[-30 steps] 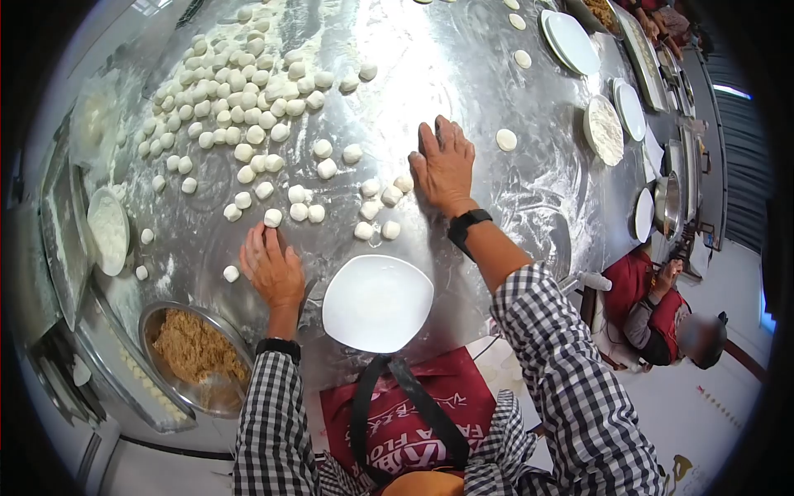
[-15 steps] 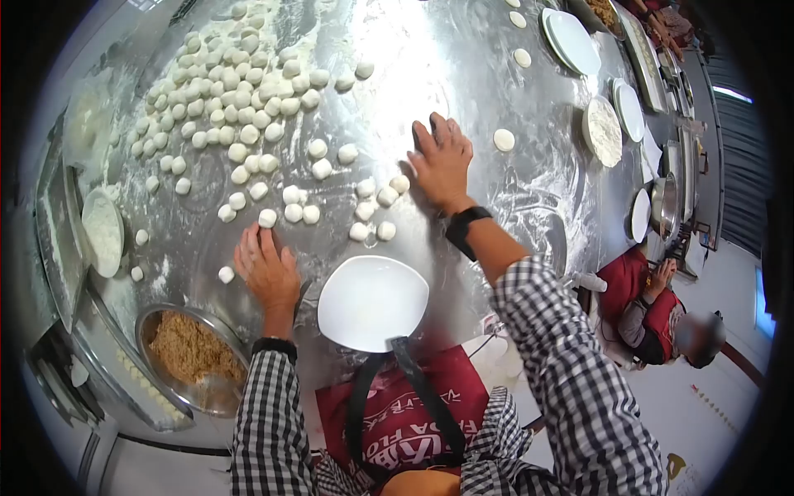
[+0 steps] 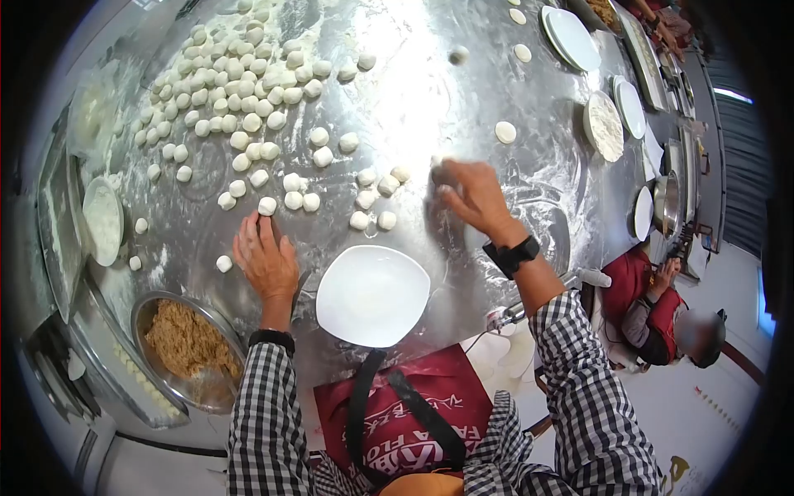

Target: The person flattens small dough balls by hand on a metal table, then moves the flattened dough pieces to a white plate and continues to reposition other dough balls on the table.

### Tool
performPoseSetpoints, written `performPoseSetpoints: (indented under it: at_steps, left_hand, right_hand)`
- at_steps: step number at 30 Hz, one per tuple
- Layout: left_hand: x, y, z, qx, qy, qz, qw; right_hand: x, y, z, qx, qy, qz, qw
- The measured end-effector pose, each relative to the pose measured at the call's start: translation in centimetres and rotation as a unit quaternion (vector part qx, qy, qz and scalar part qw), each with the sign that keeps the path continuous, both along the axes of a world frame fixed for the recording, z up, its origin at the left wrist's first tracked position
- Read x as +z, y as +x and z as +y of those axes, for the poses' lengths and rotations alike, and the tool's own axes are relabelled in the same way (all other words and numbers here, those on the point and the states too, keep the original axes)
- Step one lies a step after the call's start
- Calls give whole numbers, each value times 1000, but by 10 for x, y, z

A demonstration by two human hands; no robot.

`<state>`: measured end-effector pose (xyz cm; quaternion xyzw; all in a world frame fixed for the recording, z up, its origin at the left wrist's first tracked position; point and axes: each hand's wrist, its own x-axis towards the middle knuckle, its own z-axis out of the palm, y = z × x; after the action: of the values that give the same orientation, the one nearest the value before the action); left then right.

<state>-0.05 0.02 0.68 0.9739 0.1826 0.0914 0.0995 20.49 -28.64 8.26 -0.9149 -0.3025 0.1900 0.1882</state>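
Observation:
My left hand (image 3: 266,258) rests on the steel table with its fingers stretched out. Its fingertips are at a dough ball (image 3: 266,206); a stray dough ball (image 3: 224,264) lies to its left. My right hand (image 3: 478,198), with a black watch on the wrist, is over the table to the right of a small group of dough balls (image 3: 387,185). Its fingers are bent and smeared by motion; a pale spot shows by the fingertips, too blurred to name. Farther up, a single blurred dough ball (image 3: 458,55) stands apart. Between my forearms sits a white square bowl (image 3: 373,296).
Many floured dough balls (image 3: 240,87) spread across the upper left. A metal bowl of brown filling (image 3: 188,339) is at lower left, a flour bowl (image 3: 103,221) above it. Flattened dough rounds (image 3: 505,132), another flour bowl (image 3: 603,128) and white plates (image 3: 571,39) lie right; a person (image 3: 649,310) sits beyond.
My right hand has drawn back down and to the right, its spread fingers now bent. A lone dough ball has appeared at the upper middle. My left hand stays almost in place.

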Motion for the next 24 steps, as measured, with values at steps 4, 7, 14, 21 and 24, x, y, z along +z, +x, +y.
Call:
performPoseSetpoints:
  at_steps: [4,7,14,21,24]
  left_hand:
    - [1,1,0,2,-1,5,1000]
    - [2,2,-1,4,-6,8,1000]
    - [2,1,0,0,-4,13,1000]
    - [2,2,0,9,-10,16,1000]
    - [3,2,-2,9,-4,17,1000]
  right_hand:
    - [-16,9,11,-6,123,-163,979]
    - [-24,1,40,24,159,-108,981]
    - [-49,6,46,-77,103,-129,983]
    - [-49,32,1,-173,32,-116,978]
    - [-37,3,2,-112,-16,-79,990]
